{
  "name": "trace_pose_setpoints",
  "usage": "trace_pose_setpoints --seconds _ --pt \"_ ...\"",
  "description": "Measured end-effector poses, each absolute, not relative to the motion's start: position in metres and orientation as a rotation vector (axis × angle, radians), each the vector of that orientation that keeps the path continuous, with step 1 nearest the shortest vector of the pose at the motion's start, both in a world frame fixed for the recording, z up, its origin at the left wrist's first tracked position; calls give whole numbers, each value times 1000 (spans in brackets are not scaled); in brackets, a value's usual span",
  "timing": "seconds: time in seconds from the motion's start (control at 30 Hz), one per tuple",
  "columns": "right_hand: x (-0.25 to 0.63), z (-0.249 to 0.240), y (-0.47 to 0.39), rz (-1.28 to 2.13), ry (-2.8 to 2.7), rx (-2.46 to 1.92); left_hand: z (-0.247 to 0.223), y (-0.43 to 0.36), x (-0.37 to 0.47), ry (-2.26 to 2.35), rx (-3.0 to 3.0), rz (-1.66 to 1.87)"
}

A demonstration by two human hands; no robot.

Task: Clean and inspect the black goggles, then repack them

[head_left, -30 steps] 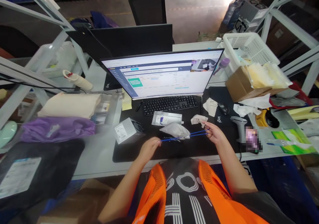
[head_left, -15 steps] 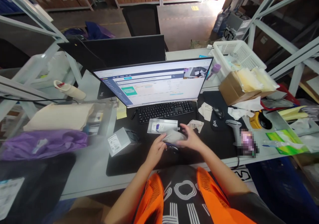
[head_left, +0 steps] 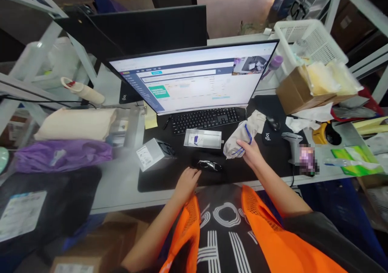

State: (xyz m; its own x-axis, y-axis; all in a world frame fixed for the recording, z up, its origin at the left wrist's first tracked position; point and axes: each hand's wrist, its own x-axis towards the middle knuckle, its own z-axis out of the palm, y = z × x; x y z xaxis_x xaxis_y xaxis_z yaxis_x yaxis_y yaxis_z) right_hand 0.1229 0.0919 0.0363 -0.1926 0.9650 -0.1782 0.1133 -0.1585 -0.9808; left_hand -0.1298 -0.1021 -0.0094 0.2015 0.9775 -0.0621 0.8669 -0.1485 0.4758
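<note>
Two hands worked over the black desk mat (head_left: 169, 180) in the head view. The right hand (head_left: 251, 153) had its fingers curled around a grey drawstring pouch (head_left: 238, 141) with blue cords, holding it lifted just above the mat, to the right of a flat silver box (head_left: 203, 138) and below the keyboard (head_left: 207, 119). The left hand (head_left: 186, 182) rested low on the mat near the desk's front edge, its fingers loosely bent and holding nothing, the fingertips just beside a pair of dark glasses (head_left: 209, 166) that lay on the mat between the two hands; whether they touched it could not be told. A small grey carton (head_left: 150, 153) stood left of the glasses, and a lit monitor (head_left: 194, 81) rose behind the keyboard. A handheld scanner (head_left: 292, 145) sat right of the pouch, near a mouse (head_left: 273, 123).
</note>
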Motion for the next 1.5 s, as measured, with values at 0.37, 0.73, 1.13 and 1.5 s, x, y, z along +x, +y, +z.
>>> trace_pose_setpoints --seconds 0.37,0.73,1.13,1.5 --pt "72 25 28 1360 -2005 -1171 -39 -107 -117 1736 2186 426" --pt "18 -7 6 1033 -2960 -1208 -63 -132 -103 1780 2258 672" --pt "35 17 18 1004 -3155 -814 -69 -129 -108 1965 2023 644" --pt "34 59 6 655 -2988 -640 -77 -113 -117 1942 1976 547"
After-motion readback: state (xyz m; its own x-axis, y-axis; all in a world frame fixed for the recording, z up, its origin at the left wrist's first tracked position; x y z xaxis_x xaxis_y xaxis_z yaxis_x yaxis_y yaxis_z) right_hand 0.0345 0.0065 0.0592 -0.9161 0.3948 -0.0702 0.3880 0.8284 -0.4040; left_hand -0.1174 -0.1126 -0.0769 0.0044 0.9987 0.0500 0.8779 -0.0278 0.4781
